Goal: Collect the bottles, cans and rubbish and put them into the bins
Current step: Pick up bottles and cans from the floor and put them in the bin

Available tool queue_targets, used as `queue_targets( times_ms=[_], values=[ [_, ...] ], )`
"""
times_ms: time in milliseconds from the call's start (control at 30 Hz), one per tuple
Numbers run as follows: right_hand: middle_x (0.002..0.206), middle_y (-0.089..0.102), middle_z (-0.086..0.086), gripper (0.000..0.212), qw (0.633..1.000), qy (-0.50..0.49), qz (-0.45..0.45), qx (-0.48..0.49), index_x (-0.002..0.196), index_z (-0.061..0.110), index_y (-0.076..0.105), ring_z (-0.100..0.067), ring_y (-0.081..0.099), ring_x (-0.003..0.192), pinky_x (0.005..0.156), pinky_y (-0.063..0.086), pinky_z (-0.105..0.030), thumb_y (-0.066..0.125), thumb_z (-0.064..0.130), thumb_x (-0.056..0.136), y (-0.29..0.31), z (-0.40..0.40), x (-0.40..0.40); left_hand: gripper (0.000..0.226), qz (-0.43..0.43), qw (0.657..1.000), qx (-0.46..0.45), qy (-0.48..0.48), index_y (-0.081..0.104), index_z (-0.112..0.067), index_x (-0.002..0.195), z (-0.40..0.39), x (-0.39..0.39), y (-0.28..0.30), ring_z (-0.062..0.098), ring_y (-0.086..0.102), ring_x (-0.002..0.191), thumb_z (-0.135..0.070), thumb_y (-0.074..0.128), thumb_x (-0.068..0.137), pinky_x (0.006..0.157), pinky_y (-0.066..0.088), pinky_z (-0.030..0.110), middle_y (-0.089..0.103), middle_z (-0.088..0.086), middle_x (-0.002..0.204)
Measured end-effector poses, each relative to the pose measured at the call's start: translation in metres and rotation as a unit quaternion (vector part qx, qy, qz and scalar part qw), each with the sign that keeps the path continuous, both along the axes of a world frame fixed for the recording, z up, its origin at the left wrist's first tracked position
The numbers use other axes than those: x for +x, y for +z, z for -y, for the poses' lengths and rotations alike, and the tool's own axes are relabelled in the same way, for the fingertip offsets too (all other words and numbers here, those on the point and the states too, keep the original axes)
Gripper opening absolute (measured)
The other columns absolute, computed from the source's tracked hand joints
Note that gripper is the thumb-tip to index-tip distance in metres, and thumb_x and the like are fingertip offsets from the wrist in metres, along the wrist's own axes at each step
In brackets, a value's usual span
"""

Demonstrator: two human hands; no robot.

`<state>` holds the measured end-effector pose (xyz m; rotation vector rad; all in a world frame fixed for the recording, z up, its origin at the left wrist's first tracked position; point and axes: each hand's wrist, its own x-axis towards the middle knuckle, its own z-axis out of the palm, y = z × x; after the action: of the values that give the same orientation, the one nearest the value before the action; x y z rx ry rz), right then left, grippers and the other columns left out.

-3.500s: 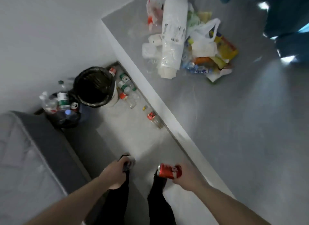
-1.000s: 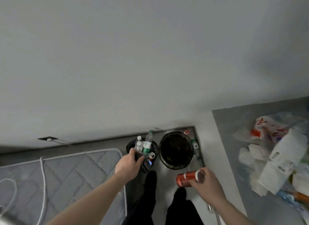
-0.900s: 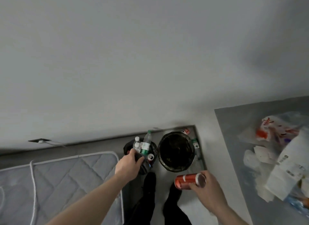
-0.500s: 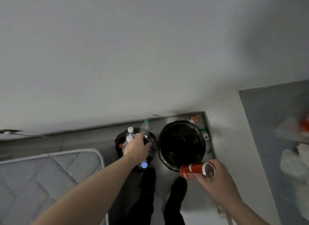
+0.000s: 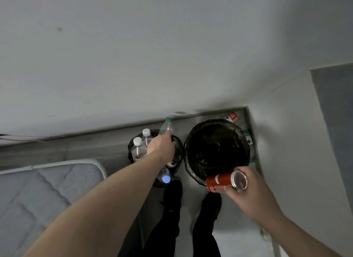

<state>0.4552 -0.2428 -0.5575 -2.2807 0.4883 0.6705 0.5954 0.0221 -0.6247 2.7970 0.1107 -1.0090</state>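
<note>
Partway: small bin [image 5: 131, 151] already crammed with bottles; left hand [image 5: 162, 147] reaches into it, fingers hidden (grasp can't be told). Right hand [image 5: 246, 189] grips red can [image 5: 221, 181] over the rim of the big lined bin [image 5: 242, 134]. Stray bottles [image 5: 232, 116] behind it still left.

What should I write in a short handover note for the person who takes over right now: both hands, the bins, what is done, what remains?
Left hand: over the small bin, which is crowded with bottles; whether it grips anything cannot be told.
Right hand: holds the red can on its side at the near rim of the large bin.
Done: several bottles stand in the small bin.
Left: bin the red can; collect the can and bottles lying behind the large bin by the wall.
</note>
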Motion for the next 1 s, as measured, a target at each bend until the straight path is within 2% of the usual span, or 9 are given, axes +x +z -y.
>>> queue_targets(
  times_ms=[67,200,533,667,800,1000],
  values=[
    [0.104,0.058,0.017,0.054,1.000,0.003,0.001,0.003,0.109,0.040,0.053,-0.009,0.060,0.095,0.078,0.052,-0.030,0.084,0.044,0.065,-0.005,-0.003,0.002,0.027,0.005,1.000,0.008,0.001,0.050,-0.014,0.121,0.000,0.007,-0.003,0.037,0.065,0.097,-0.036,0.048,0.104,0.067,0.043,0.039,0.067,0.012,0.103],
    [0.109,0.058,0.012,0.054,1.000,0.000,-0.009,0.006,0.114,0.035,0.054,-0.012,0.060,0.097,0.073,0.045,-0.024,0.086,0.036,0.071,-0.010,-0.005,0.008,0.025,0.009,1.000,0.024,-0.011,0.051,-0.015,0.117,-0.003,0.013,-0.007,0.036,0.064,0.096,-0.036,0.044,0.105,0.067,0.043,0.039,0.065,0.011,0.107],
    [0.112,0.057,0.013,0.055,1.000,0.005,-0.013,0.019,0.113,0.040,0.051,-0.010,0.061,0.098,0.076,0.052,-0.025,0.086,0.038,0.071,-0.017,-0.003,0.015,0.036,0.019,1.000,0.015,0.008,0.040,-0.022,0.137,0.001,0.006,-0.011,0.039,0.063,0.101,-0.037,0.045,0.105,0.068,0.041,0.042,0.045,0.011,0.126],
    [0.111,0.053,0.013,0.053,1.000,0.007,-0.014,0.021,0.115,0.036,0.053,-0.009,0.058,0.099,0.072,0.043,-0.015,0.086,0.034,0.073,-0.018,-0.010,0.016,0.037,0.038,0.999,0.013,0.006,0.037,-0.023,0.139,-0.001,0.003,-0.012,0.037,0.062,0.095,-0.036,0.045,0.105,0.066,0.042,0.042,0.038,0.011,0.126],
    [0.110,0.055,0.012,0.055,1.000,0.006,-0.011,0.026,0.114,0.036,0.053,-0.009,0.059,0.097,0.081,0.055,-0.031,0.087,0.037,0.071,-0.023,-0.015,0.012,0.037,0.060,0.998,-0.001,0.008,0.037,-0.026,0.139,-0.004,0.000,-0.012,0.033,0.059,0.091,-0.032,0.047,0.104,0.063,0.047,0.042,0.035,0.009,0.123],
    [0.110,0.056,0.014,0.058,1.000,0.010,-0.010,0.014,0.116,0.038,0.051,-0.008,0.060,0.097,0.081,0.057,-0.030,0.087,0.041,0.070,-0.027,-0.021,0.009,0.040,0.030,0.999,0.015,0.029,0.034,-0.025,0.141,-0.008,0.007,-0.017,0.034,0.059,0.095,-0.032,0.046,0.103,0.065,0.044,0.042,0.033,0.009,0.125]
  ],
)
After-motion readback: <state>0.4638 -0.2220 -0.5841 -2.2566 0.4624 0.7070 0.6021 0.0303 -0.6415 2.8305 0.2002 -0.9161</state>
